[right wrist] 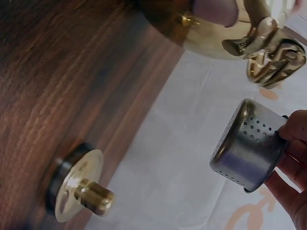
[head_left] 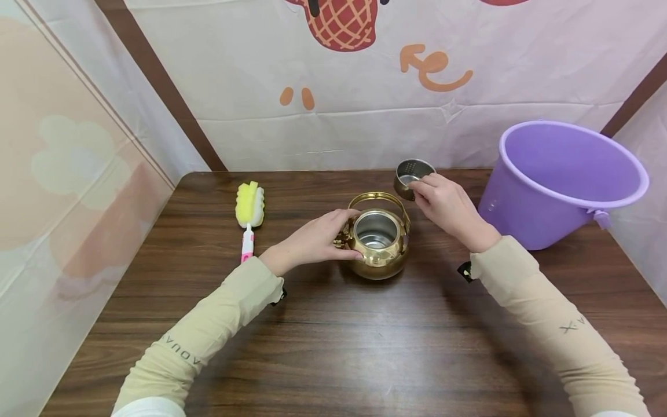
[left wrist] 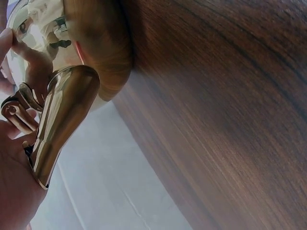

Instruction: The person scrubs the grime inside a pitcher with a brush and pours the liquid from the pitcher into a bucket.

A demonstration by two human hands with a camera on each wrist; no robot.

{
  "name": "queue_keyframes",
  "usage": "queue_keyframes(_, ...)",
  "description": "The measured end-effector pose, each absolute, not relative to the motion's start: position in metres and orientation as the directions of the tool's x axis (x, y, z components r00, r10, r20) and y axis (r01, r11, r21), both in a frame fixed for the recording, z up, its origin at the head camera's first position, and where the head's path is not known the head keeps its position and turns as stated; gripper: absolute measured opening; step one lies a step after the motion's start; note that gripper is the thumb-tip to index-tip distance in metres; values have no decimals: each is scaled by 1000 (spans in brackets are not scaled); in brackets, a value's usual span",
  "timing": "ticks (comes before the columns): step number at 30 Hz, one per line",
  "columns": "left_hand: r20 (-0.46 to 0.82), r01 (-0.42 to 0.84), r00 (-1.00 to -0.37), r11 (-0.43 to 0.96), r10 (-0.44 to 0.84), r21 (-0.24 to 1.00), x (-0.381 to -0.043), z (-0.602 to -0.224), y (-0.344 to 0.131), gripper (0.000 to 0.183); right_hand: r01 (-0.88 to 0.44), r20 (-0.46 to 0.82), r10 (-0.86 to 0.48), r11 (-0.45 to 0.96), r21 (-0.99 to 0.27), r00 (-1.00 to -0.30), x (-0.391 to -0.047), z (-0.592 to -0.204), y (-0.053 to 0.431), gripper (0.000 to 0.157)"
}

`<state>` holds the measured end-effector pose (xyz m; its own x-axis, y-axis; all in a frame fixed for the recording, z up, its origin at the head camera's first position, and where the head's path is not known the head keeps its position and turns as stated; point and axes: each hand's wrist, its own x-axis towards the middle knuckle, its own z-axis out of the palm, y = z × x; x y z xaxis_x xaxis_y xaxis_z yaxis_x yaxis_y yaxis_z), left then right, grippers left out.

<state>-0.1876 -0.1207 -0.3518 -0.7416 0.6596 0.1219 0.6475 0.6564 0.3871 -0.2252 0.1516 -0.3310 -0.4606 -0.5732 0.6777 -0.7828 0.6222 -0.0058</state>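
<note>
A round gold-coloured teapot [head_left: 377,265] stands uncovered on the table, its steel inside showing and its handle [head_left: 376,196] raised. My left hand [head_left: 323,236] holds the teapot's left side, thumb in front and fingers behind; the spout [left wrist: 64,117] points toward the palm in the left wrist view. Just behind and right of the teapot, my right hand [head_left: 447,204] pinches the rim of a small steel strainer basket [right wrist: 254,148] with holes in its wall. The strainer is raised and outside the teapot. A gold lid with a knob [right wrist: 76,189] lies on the table in the right wrist view.
A purple bucket [head_left: 521,197] stands at the back right. To the left lies a yellow-and-white sponge brush [head_left: 249,205] with a pink-and-white handle. Printed cloth [head_left: 354,136] hangs behind the brown wooden table [head_left: 359,359].
</note>
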Motion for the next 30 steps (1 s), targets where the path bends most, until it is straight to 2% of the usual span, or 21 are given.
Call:
queue_keyframes(15,126,656,-735,653,666,379,-188,-352,-119,81,-717,516,-585,692,-85,-626,-236,-358,154,22)
queue_keyframes(26,127,654,-736,650,664,387,-188,-352,-120,80,-676,378,-598,728,-112,-707,-240,-365,154,19)
queue_keyframes(30,129,655,-736,650,665,385,-188,-352,-120,80,-671,356,-601,733,-114,-716,-241,-367,154,19)
